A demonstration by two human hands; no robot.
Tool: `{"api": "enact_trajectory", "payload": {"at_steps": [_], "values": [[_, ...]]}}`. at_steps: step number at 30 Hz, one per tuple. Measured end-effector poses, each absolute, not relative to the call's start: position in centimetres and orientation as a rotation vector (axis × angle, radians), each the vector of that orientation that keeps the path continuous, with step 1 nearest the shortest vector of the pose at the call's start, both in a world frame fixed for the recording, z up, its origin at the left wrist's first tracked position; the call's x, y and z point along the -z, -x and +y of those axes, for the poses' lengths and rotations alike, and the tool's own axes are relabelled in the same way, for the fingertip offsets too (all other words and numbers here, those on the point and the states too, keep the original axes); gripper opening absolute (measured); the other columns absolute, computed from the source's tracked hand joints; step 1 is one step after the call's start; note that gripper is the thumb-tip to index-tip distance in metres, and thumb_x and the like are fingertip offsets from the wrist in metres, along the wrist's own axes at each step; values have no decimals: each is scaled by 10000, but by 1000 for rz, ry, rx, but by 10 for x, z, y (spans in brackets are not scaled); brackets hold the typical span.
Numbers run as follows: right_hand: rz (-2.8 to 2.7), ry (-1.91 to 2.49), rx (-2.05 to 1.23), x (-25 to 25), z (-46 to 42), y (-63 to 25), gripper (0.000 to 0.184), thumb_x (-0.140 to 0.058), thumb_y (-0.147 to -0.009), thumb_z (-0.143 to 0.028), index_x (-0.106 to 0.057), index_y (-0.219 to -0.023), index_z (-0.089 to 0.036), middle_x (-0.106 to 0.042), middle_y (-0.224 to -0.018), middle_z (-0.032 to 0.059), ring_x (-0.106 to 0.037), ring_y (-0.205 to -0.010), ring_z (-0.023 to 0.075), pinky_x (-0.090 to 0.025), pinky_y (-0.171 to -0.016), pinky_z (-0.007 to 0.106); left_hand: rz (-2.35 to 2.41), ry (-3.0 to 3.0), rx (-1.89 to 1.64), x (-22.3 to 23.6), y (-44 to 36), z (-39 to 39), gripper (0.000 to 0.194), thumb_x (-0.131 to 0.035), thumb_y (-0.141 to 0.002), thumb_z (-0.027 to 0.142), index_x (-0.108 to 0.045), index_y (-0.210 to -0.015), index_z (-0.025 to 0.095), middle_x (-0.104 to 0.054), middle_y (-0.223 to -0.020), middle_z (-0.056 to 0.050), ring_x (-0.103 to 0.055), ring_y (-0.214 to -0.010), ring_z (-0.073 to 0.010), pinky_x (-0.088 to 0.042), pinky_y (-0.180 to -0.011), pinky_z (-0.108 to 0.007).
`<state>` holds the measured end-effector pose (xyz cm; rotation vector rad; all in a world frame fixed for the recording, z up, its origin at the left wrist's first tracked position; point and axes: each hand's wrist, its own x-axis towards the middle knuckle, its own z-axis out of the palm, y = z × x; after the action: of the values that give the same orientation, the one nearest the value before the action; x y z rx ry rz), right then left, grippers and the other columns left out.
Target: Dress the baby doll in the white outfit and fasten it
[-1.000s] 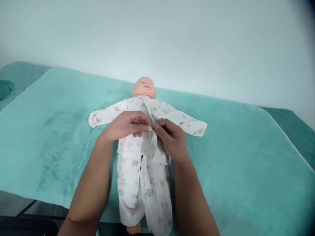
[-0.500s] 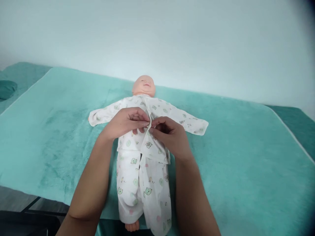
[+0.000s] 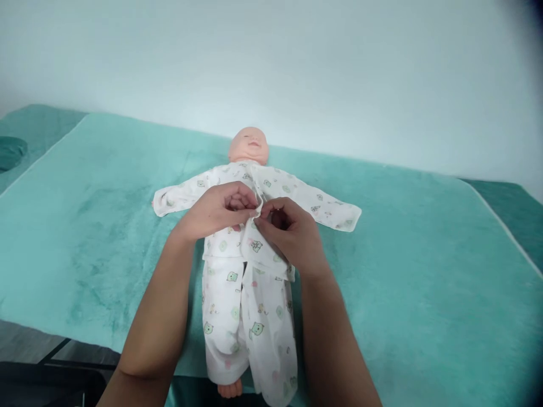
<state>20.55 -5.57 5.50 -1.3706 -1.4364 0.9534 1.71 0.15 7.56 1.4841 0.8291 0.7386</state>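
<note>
A baby doll (image 3: 249,146) lies on its back, arms spread, its bare toes showing below one trouser leg. It wears a white baby shirt (image 3: 292,189) with small animal prints and matching trousers (image 3: 224,316). Over the chest, my left hand (image 3: 220,210) pinches the shirt's front edge between thumb and fingers. My right hand (image 3: 292,229) grips the same edge from the other side, its fingertips almost meeting the left ones. The fabric stands up in a small fold between them. Any fastener there is hidden by my fingers.
A turquoise plush cover (image 3: 424,271) spreads under the doll, with a pale wall (image 3: 271,68) behind it. A dark green rounded item (image 3: 12,152) lies at the far left. Near the lower left is a black object (image 3: 46,384) below the cover's edge.
My right thumb has shifted slightly left and up, closer to my left fingertips, and the shirt edge between them is more bent. The doll lies as before.
</note>
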Motion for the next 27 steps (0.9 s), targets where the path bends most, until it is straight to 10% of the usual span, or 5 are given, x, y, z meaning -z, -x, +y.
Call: {"api": "enact_trajectory", "payload": {"at_steps": [27], "values": [[-1376, 1314, -1041, -50, -52, -211, 116, -774, -789, -320, -729, -853, -235, -521, -667, -42, -381, -610, 106, -317, -569, 272, 744, -1460, -742, -76, -15, 3, 139, -751, -847, 242, -668, -931, 169, -639, -668, 30, -603, -558, -73, -515, -533, -189]]}}
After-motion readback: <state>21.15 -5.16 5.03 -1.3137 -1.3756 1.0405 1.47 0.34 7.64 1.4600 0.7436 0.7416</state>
